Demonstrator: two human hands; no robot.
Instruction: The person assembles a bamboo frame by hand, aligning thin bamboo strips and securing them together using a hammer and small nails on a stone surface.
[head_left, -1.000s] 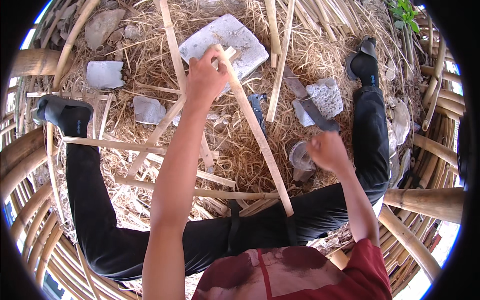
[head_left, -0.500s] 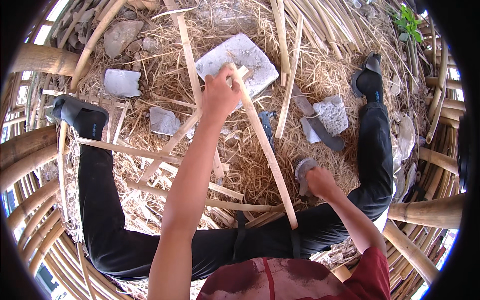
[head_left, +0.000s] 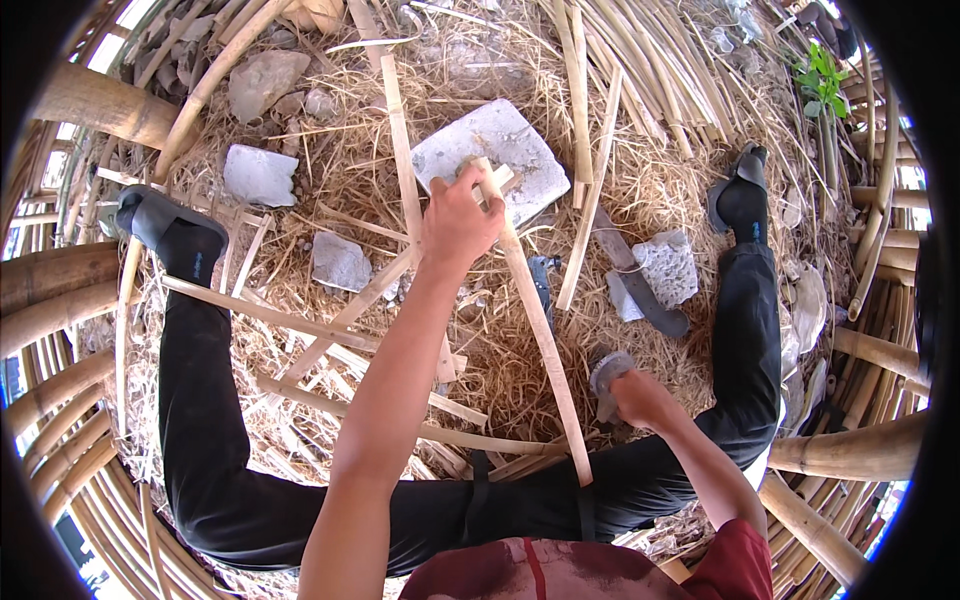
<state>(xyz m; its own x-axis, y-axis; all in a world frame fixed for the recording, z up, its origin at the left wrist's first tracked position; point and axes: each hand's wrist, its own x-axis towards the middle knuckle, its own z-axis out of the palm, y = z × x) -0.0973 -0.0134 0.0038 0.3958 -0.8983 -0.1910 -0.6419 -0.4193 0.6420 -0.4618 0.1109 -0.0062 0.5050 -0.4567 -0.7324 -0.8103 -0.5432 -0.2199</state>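
Observation:
My left hand (head_left: pixel 462 218) is closed around the upper end of a long bamboo strip (head_left: pixel 538 322), over a pale concrete block (head_left: pixel 535 160). A second, short piece of bamboo (head_left: pixel 506 180) crosses beneath the strip there. The strip slants down to my thigh, its lower end by a dark strap. Lower right, my right hand (head_left: pixel 642 397) grips a grey, blunt-headed tool (head_left: pixel 610 374) that resembles a hammer; its handle is hidden in the fist. Between the hands a dark tool with a blue tint (head_left: pixel 541 285) lies on the shavings.
A machete-like curved blade (head_left: pixel 650 296) lies against a rough stone (head_left: pixel 668 270) on the right. Loose bamboo strips (head_left: pixel 402 150) cross on the left. Several stones, a white block (head_left: pixel 261 175), stacked bamboo (head_left: pixel 650 80) and bamboo rails (head_left: pixel 860 450) surround my outstretched legs.
The whole view has shifted, so things sit slightly lower and farther right. Both hands keep their grips; the strip stays over the block.

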